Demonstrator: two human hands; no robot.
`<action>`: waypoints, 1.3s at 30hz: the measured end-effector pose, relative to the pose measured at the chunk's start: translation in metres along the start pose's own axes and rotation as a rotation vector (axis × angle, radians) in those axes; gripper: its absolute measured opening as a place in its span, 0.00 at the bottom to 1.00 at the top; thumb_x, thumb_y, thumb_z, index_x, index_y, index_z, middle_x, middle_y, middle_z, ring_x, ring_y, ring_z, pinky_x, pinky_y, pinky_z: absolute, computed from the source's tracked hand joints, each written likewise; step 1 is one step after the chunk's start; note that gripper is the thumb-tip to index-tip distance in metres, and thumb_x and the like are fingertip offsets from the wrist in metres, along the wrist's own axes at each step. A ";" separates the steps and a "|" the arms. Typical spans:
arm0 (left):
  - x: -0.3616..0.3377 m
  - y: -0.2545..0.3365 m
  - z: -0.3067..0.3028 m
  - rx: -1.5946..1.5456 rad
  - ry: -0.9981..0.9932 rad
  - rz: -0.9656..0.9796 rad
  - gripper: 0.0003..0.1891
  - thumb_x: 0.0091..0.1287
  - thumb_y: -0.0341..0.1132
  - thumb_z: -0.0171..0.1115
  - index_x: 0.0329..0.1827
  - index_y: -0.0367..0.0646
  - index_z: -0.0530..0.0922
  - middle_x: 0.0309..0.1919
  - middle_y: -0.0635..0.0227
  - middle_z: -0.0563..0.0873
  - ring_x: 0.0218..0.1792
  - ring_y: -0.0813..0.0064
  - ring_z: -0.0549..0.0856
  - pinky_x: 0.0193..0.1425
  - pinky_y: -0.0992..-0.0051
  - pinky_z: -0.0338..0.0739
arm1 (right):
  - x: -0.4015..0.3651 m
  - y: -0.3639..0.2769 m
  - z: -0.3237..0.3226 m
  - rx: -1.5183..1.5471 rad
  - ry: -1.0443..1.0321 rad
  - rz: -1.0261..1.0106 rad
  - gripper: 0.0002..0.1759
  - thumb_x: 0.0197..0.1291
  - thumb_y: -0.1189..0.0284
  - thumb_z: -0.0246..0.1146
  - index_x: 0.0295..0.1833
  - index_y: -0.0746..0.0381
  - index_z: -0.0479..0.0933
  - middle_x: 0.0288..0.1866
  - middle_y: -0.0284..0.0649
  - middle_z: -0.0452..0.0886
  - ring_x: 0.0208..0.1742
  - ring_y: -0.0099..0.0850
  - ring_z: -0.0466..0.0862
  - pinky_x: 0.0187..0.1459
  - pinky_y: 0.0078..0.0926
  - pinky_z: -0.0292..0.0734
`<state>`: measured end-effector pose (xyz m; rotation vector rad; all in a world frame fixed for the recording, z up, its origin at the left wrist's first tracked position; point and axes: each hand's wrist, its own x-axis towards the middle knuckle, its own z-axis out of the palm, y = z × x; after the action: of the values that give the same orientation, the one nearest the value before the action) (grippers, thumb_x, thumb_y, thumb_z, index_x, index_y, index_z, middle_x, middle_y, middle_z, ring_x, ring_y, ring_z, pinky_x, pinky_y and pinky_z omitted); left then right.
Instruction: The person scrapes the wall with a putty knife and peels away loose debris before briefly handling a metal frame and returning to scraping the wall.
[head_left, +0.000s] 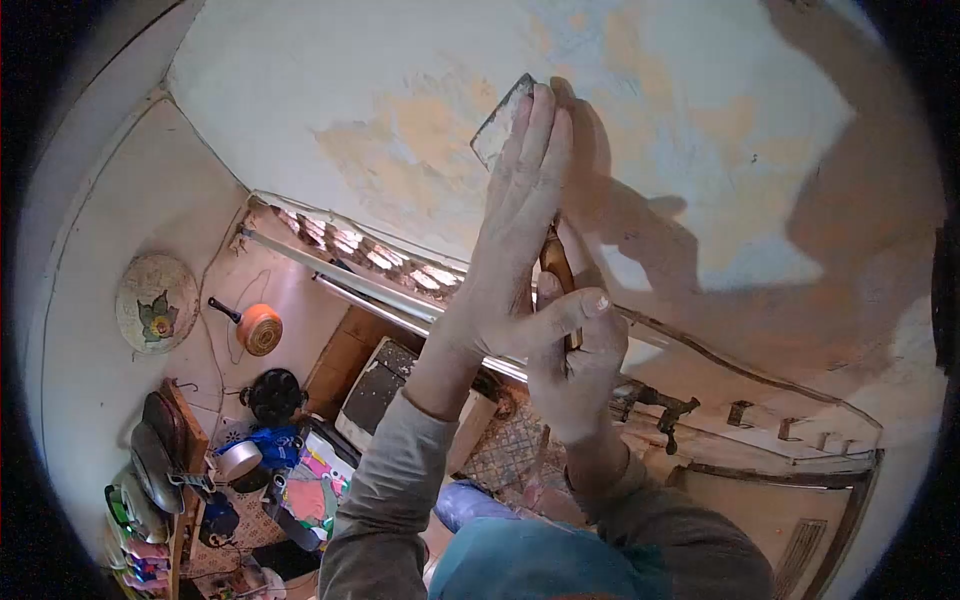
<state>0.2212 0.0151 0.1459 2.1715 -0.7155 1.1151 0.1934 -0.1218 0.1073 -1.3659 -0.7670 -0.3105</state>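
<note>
A scraper blade (503, 122), smeared with pale material, lies against the patchy white and orange wall (420, 125). My left hand (520, 220) is stretched out with its fingers flat on the blade, its thumb reaching across toward the other hand. Below it, my right hand (580, 365) is wrapped round the wooden handle (555, 265) of the scraper. Both hands look dusty. Part of the blade is hidden beneath the left fingers.
An orange pan (260, 329) and a round plate (157, 304) hang on the left wall. Lower left are a pot (239, 459), a wooden rack (183, 425) and colourful cloths. A pale pipe (340, 275) runs below the work surface, and a metal tap-like fitting (672, 412) stands at right.
</note>
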 end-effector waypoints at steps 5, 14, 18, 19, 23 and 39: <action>0.007 0.002 -0.004 -0.035 0.023 0.063 0.58 0.64 0.68 0.60 0.86 0.33 0.50 0.86 0.42 0.47 0.86 0.42 0.45 0.85 0.45 0.40 | 0.008 -0.013 0.008 -0.008 0.081 0.014 0.03 0.67 0.82 0.62 0.43 0.71 0.75 0.35 0.41 0.81 0.36 0.25 0.79 0.38 0.27 0.75; 0.009 -0.003 -0.013 -0.101 0.028 0.060 0.57 0.62 0.66 0.63 0.85 0.34 0.54 0.85 0.42 0.51 0.85 0.40 0.49 0.85 0.46 0.44 | 0.010 -0.029 0.009 -0.160 0.031 -0.015 0.08 0.67 0.83 0.62 0.51 0.73 0.78 0.40 0.48 0.85 0.38 0.33 0.85 0.41 0.30 0.78; 0.011 -0.002 -0.019 -0.112 0.008 0.041 0.60 0.61 0.73 0.56 0.85 0.33 0.54 0.85 0.41 0.51 0.85 0.41 0.50 0.85 0.47 0.43 | 0.010 -0.027 0.017 -0.141 0.059 -0.085 0.12 0.67 0.84 0.60 0.55 0.74 0.78 0.42 0.48 0.86 0.41 0.35 0.87 0.42 0.33 0.79; 0.012 -0.002 -0.020 -0.112 -0.005 0.032 0.63 0.61 0.79 0.49 0.85 0.32 0.55 0.85 0.41 0.50 0.86 0.42 0.49 0.86 0.47 0.41 | 0.012 -0.027 0.020 -0.096 0.094 -0.113 0.13 0.67 0.84 0.59 0.56 0.74 0.78 0.44 0.48 0.87 0.42 0.34 0.87 0.42 0.33 0.79; 0.013 -0.009 -0.011 -0.050 0.004 0.103 0.58 0.61 0.66 0.64 0.85 0.32 0.55 0.85 0.43 0.51 0.86 0.41 0.49 0.85 0.46 0.44 | 0.008 -0.008 0.012 -0.130 0.080 -0.171 0.18 0.66 0.85 0.60 0.61 0.74 0.77 0.48 0.48 0.86 0.43 0.33 0.86 0.42 0.31 0.78; 0.058 0.004 -0.035 -0.178 0.173 -0.034 0.61 0.62 0.77 0.54 0.83 0.30 0.59 0.85 0.43 0.53 0.86 0.47 0.49 0.87 0.53 0.42 | 0.062 -0.026 0.028 0.079 0.052 -0.079 0.11 0.65 0.85 0.61 0.52 0.72 0.80 0.46 0.46 0.86 0.49 0.33 0.86 0.51 0.29 0.79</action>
<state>0.2287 0.0258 0.2124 1.9065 -0.6707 1.1594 0.2133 -0.0870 0.1679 -1.2505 -0.7838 -0.3728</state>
